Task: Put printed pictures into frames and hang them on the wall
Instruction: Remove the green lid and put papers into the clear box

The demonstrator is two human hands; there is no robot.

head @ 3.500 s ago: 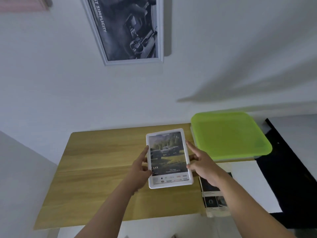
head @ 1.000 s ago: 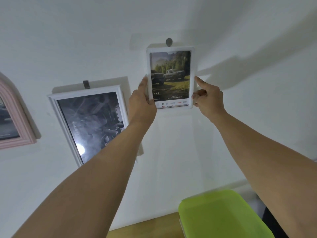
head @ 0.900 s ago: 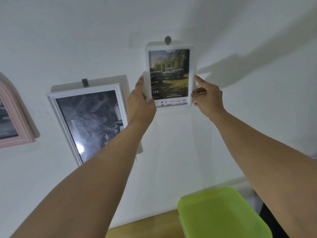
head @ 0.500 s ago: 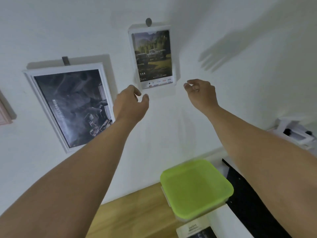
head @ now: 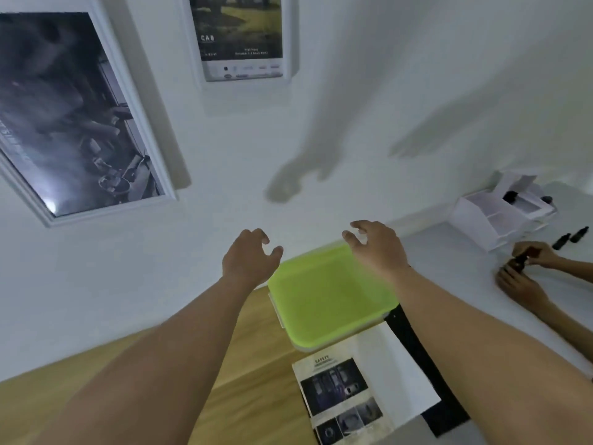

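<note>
The small white frame with the car picture (head: 240, 40) hangs on the wall at the top, its upper part cut off by the view. Left of it hangs a larger white frame with a dark picture (head: 73, 114). My left hand (head: 248, 258) and my right hand (head: 375, 247) hover empty well below the frames, fingers loosely curled, above the far edge of the lime green tray (head: 327, 300). A printed picture sheet headed "SAFETY" (head: 343, 399) lies on the wooden table (head: 250, 380) in front of the tray.
A white sheet (head: 394, 367) lies beside the print on a black mat (head: 426, 374). On the white table at right stand a white organiser box (head: 500, 216) and small dark bottles (head: 571, 237); another person's hands (head: 526, 268) work there.
I lifted the small frame from the table, hung it on the wall and let go. Both hands have since dropped down and back, and the view has tilted down to the table.
</note>
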